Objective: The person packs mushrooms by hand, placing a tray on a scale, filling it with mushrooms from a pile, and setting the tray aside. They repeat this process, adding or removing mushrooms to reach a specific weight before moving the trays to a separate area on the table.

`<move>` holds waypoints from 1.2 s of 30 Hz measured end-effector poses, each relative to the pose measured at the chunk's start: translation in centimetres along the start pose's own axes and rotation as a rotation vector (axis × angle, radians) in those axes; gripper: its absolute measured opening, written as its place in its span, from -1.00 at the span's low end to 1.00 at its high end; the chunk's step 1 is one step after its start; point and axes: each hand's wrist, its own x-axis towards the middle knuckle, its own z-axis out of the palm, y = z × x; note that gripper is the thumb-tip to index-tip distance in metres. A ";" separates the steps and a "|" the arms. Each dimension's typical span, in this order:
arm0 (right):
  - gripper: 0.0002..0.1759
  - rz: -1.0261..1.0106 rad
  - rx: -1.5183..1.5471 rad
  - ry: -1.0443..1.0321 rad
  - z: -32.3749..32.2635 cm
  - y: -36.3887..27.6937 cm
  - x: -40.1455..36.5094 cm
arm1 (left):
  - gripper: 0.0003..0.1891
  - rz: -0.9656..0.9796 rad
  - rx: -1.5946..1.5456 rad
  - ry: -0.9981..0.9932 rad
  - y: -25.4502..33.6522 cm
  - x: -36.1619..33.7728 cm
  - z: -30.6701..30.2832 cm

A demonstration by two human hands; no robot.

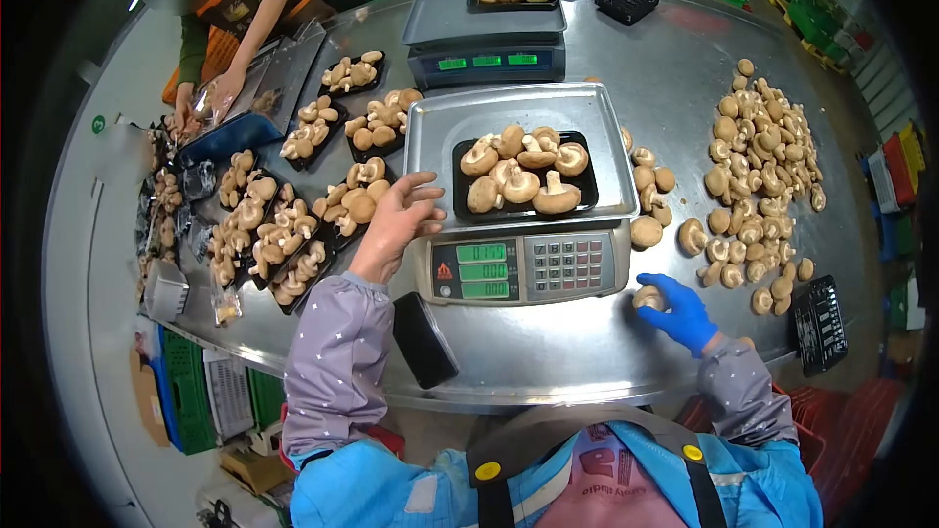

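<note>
My left hand (399,220), bare, is beside the left edge of the digital scale (430,127) with its fingers spread and holding nothing. A black tray (585,201) of several brown mushrooms (556,198) rests on the scale's pan. The green display (483,272) is lit. Right of the scale, low over the steel table, my right hand (685,315) in a blue glove grips a single mushroom (648,298). A small group of loose mushrooms (646,232) lies just beyond it, along the scale's right side.
A large mushroom pile (763,166) covers the right of the steel table (587,352). Filled trays (284,235) crowd the left. A dark phone-like slab (424,340) lies near the front edge. Behind stands a second scale (486,64). A co-worker's hands (227,90) handle trays at back left.
</note>
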 end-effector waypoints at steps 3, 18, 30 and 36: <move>-0.50 0.025 -0.068 0.020 -0.8 0.8 0.0 | -0.55 0.071 0.028 -0.004 0.3 0.1 0.9; -0.64 0.042 -0.155 0.211 -4.5 2.8 2.3 | -0.52 0.943 0.889 -0.081 0.7 3.6 7.9; -0.71 -0.319 0.136 0.326 -2.8 -5.1 11.5 | -0.78 1.150 1.139 0.079 -1.1 6.1 10.4; -0.57 -0.643 -0.374 0.304 -0.9 -9.4 14.9 | -0.66 1.147 1.210 0.026 -0.9 5.7 9.8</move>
